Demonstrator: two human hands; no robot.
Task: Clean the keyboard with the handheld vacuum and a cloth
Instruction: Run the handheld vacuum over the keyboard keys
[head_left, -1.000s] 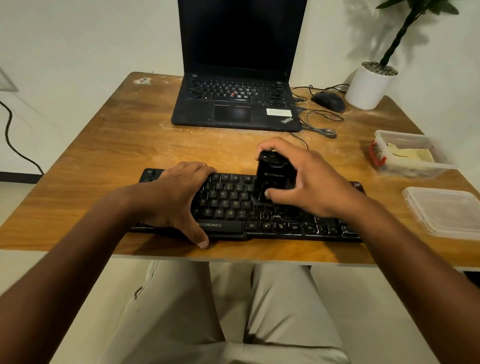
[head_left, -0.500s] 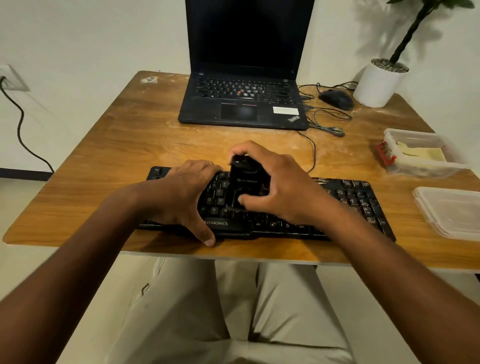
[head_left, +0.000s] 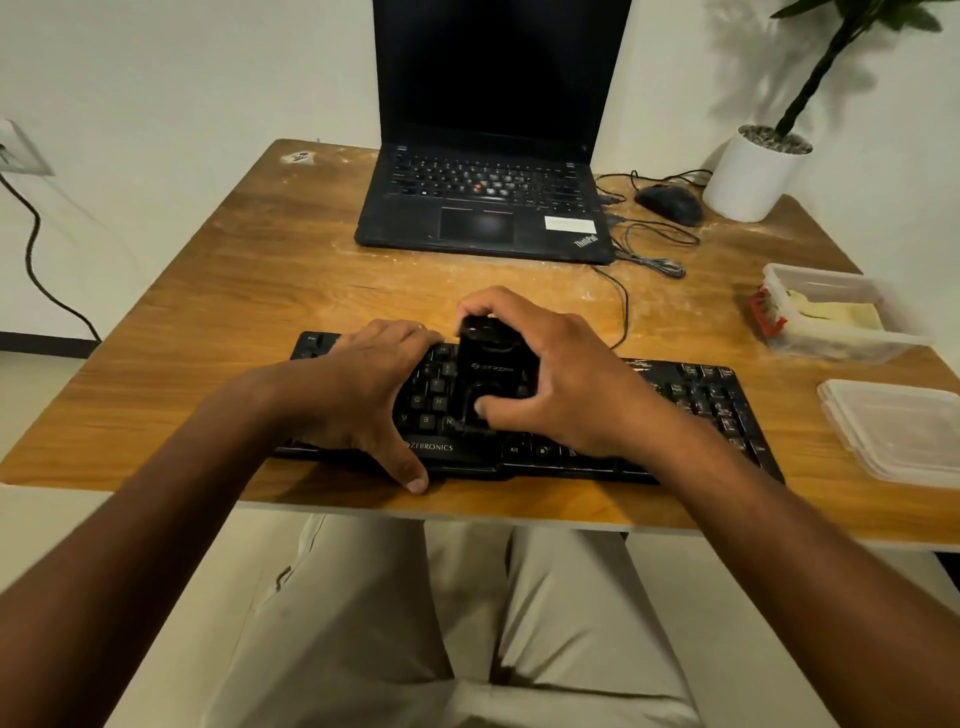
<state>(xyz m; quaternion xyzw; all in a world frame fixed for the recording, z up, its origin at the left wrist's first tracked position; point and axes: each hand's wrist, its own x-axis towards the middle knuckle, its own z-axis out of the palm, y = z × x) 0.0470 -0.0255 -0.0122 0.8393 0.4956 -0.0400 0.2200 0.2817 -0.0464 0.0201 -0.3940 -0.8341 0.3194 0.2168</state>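
The black keyboard (head_left: 675, 410) lies flat along the near edge of the wooden table (head_left: 218, 322), its matte keys marked with pale letters and a "ZEBRONICS" mark on its front lip. The handheld vacuum (head_left: 488, 374), a small glossy black block with rounded corners, stands on the keys left of the board's middle. The right hand (head_left: 561, 379) grips it, fingers curled over the top and far side, thumb pressed on the near face. The left hand (head_left: 363, 395) rests on the keyboard's left part, fingers bent over the keys, thumb hooked over the front edge; it hides the keys beneath.

Behind, an open black laptop (head_left: 488, 208) with a dark screen sits mid-table. To its right lie a black mouse (head_left: 667, 203) and loose thin cables (head_left: 649, 249), then a white cylindrical plant pot (head_left: 748, 176). On the right edge stand a clear plastic box (head_left: 831, 322) holding something pale yellow, and nearer, a translucent flat lid (head_left: 893, 426). The tabletop's grain shows pale dusty smears.
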